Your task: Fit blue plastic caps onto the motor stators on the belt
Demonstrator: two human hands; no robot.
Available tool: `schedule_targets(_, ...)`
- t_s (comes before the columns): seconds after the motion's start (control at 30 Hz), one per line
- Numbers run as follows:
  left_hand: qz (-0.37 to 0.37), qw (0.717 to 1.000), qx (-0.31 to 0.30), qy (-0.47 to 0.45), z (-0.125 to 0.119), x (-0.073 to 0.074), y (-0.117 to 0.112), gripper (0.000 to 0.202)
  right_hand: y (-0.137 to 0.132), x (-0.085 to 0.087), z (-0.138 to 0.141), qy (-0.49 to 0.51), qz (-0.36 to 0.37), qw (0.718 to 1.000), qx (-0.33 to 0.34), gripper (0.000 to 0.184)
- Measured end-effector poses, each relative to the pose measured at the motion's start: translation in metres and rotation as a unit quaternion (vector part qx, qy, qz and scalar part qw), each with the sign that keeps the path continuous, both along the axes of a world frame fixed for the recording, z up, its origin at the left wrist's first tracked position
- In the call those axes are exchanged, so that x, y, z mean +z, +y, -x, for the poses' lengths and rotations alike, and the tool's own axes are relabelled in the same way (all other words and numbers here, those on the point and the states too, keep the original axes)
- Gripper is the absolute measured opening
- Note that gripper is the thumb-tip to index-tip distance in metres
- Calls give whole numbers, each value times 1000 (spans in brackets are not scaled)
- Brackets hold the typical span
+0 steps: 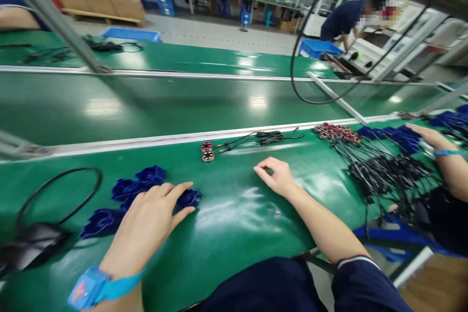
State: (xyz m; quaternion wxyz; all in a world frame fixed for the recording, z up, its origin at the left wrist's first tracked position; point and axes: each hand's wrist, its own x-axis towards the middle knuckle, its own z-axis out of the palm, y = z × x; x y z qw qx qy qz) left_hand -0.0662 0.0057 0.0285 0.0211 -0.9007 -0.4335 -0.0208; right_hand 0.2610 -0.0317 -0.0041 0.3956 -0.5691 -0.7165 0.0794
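My left hand [149, 219] is over a group of dark blue plastic parts [149, 175] on the green work surface. Its thumb and forefinger are spread on either side of one blue plastic part [188, 198]; whether they touch it, I cannot tell. My right hand [276, 175] hovers over the middle of the surface, thumb and forefinger tips together in a loop, with nothing visible in them. Beyond my hands lie two small round copper-wound motor coils [207, 152] with black leads [270, 137].
At right, a pile of wound coils [338, 132] trails many black cables [383, 173]. A co-worker's hand [426, 134] reaches to blue parts [400, 137] there. A black cable loop [97, 180] lies at left; another cable [292, 68] hangs ahead. A white rail [164, 140] borders the surface.
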Motion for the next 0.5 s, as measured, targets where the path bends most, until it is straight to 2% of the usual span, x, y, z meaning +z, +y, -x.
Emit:
schedule_targets(0.1, 10, 1000, -28, 4, -21, -4, -7, 58, 9, -2, -21, -65, -9, 995, -79, 31)
schedule_targets(0.2, 33, 998, -33, -35, -35, -8, -12, 68, 23, -2, -67, -86, -11, 973, -215, 29)
schedule_targets(0.3, 90, 993, -36, -70, -39, -10, -14, 69, 35, -4, -123, -107, -2, 927, -360, 26)
schedule_targets(0.37, 147, 985, -36, -86, -35, -12, -12, 64, 38, -9, -155, -122, 10, 893, -433, 28)
schedule_targets(0.5, 224, 969, -17, -103, -25, -21, -7, 56, 36, -24, -195, -149, 47, 845, -512, 40)
